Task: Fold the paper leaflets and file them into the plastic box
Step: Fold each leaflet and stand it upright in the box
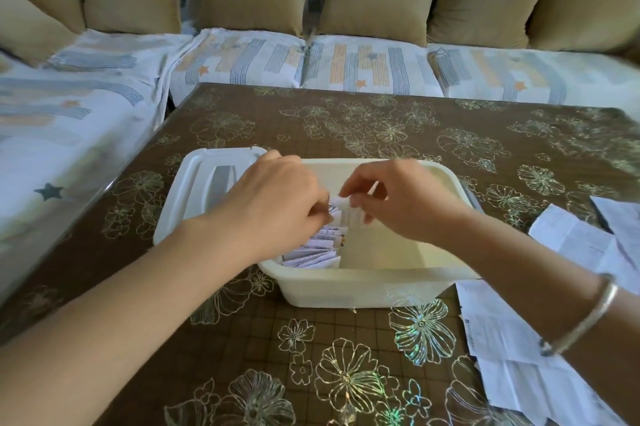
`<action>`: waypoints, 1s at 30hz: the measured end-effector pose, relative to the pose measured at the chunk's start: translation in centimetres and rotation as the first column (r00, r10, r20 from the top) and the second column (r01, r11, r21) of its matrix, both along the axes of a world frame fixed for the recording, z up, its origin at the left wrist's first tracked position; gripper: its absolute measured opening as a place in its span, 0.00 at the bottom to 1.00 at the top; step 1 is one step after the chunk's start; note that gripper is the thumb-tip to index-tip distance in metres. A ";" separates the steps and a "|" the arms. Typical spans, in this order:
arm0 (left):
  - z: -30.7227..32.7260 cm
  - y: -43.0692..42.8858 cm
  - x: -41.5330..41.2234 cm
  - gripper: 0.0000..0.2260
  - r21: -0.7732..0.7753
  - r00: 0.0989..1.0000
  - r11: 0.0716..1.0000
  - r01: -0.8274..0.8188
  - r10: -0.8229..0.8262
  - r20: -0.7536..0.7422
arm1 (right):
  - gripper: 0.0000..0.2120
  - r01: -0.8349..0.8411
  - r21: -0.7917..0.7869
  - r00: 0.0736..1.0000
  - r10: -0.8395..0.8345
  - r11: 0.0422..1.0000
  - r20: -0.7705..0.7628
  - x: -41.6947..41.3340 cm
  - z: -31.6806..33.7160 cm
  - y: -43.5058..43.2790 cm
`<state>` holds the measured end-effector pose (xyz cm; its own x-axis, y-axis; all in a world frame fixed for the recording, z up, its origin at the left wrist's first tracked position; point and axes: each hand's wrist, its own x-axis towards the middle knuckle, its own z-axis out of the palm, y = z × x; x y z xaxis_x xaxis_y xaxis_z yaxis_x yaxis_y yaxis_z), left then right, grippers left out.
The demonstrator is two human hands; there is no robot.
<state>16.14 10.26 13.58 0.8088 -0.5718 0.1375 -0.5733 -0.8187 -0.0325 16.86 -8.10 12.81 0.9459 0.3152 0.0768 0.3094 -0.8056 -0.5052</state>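
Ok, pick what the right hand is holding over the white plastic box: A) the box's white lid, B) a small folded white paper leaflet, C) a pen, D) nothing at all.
B: the right hand pinches a small folded white paper leaflet over the row of folded leaflets standing in the left part of the open white plastic box.

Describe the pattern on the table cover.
Dark brown table cover with outlined, shimmery flowers over a faint grid; seen in the head view.
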 end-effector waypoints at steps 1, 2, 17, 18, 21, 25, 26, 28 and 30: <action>-0.1 -0.6 -0.9 0.13 -0.102 1.000 0.995 -0.014 0.013 -0.017 | 0.07 0.036 0.048 0.998 -0.038 0.998 0.040 -0.8 0.4 -1.0; -0.2 -1.5 -2.0 0.15 -0.204 0.999 0.979 -0.018 0.012 -0.030 | 0.08 0.079 0.107 0.993 -0.087 0.991 0.079 -1.9 0.6 -2.1; -4.8 -8.0 -7.7 0.08 -0.101 0.982 0.994 -0.032 0.050 0.185 | 0.32 0.540 -0.345 0.837 -0.531 0.768 0.129 -16.1 -11.6 -14.0; -4.8 -8.1 -7.7 0.08 -0.100 0.980 0.994 -0.035 0.053 0.191 | 0.35 0.521 -0.344 0.848 -0.518 0.781 0.109 -16.3 -11.9 -14.0; -5.0 -8.1 -7.8 0.08 -0.098 0.978 0.994 -0.036 0.056 0.203 | 0.31 0.470 -0.279 0.880 -0.419 0.838 0.223 -16.8 -12.5 -14.0; -5.5 -7.7 -8.4 0.13 -0.153 0.969 0.988 -0.019 0.056 0.239 | 0.20 0.408 -0.250 0.880 -0.305 0.878 0.365 -17.2 -12.4 -14.3; -5.6 -7.5 -8.8 0.16 -0.182 0.968 0.983 -0.005 0.050 0.246 | 0.17 0.378 -0.253 0.880 -0.260 0.891 0.397 -17.3 -12.4 -14.5; -5.8 -7.0 -9.9 0.18 -0.268 0.959 0.963 0.037 0.041 0.280 | 0.11 0.273 -0.261 0.884 -0.135 0.926 0.447 -17.4 -12.3 -14.6; -6.2 -6.6 -11.3 0.17 -0.360 0.943 0.928 0.098 0.029 0.333 | 0.08 0.194 -0.284 0.869 -0.030 0.939 0.494 -17.5 -12.2 -14.6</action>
